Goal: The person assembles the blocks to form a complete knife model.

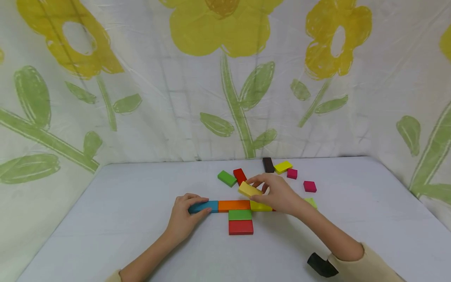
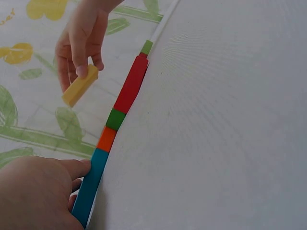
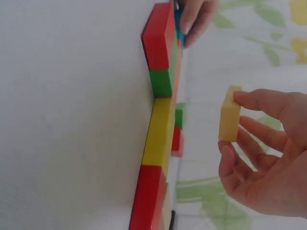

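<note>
A flat row of blocks lies mid-table: a blue block [image 1: 211, 206], an orange block [image 1: 234, 205] and a yellow block [image 1: 260, 207]. A green block [image 1: 240, 214] and a red block [image 1: 241, 227] run toward me from the orange one. My left hand [image 1: 204, 205] grips the blue block's left end between fingers and thumb. My right hand [image 1: 254, 187] pinches a second yellow block [image 1: 248, 190], tilted, just above the row's right part. In the right wrist view that held yellow block [image 3: 229, 115] hangs clear of the table, apart from the row [image 3: 157, 134].
Loose blocks lie behind the row: green [image 1: 227, 178], red [image 1: 240, 175], dark brown [image 1: 268, 164], yellow [image 1: 283, 167], two magenta [image 1: 291, 173] [image 1: 310, 186], and light green [image 1: 311, 202] beside my right wrist. Flower-printed cloth [image 1: 225, 98] walls the table's back and sides.
</note>
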### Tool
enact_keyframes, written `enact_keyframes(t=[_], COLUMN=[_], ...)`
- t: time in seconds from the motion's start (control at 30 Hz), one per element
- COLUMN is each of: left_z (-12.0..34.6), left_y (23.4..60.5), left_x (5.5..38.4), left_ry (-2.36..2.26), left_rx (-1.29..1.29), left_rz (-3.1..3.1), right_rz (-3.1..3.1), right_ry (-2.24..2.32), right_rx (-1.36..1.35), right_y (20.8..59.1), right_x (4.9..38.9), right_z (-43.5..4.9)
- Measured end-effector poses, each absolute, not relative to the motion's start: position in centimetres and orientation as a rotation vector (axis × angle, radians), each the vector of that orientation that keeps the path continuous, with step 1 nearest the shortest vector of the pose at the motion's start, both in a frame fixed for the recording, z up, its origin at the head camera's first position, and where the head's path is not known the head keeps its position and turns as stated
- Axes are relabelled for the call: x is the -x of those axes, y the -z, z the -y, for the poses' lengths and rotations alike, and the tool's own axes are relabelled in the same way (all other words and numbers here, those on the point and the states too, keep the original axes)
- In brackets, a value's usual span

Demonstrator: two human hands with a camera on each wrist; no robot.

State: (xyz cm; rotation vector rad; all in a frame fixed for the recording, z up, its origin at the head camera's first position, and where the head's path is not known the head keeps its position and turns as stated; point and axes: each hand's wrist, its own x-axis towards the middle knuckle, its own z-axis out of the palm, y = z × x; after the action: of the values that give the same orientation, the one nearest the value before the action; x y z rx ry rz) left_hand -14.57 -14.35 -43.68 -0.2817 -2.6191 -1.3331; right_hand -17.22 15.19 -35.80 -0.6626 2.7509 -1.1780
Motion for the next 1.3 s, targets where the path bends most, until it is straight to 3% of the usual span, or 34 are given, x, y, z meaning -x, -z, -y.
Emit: enact_keyframes(t=[0.7, 0.8, 1.03, 1.3], left_z=[14.3, 14.4, 14.4, 14.4], left_y=[43.5, 43.5, 43.7, 43.7], left_x=[14.5, 14.5, 14.7, 14.6], left_ry=[1.332, 1.326, 1.301, 1.305], left_rx=[0.272, 0.279, 0.278, 0.291], left_rz=[2.638, 2.633, 2.623, 2.619], right_rz=[-2.494, -2.47, -2.409, -2.387], right_ry=[1.141, 1.137, 1.149, 1.104], right_rx=[0.867, 0.91, 0.935, 0.964], right_y=[36.4, 37.7, 45.4, 44.5], right_x=[12.2, 12.6, 15.8, 15.0], right_z=[-14.4, -14.6, -16.2, -15.5])
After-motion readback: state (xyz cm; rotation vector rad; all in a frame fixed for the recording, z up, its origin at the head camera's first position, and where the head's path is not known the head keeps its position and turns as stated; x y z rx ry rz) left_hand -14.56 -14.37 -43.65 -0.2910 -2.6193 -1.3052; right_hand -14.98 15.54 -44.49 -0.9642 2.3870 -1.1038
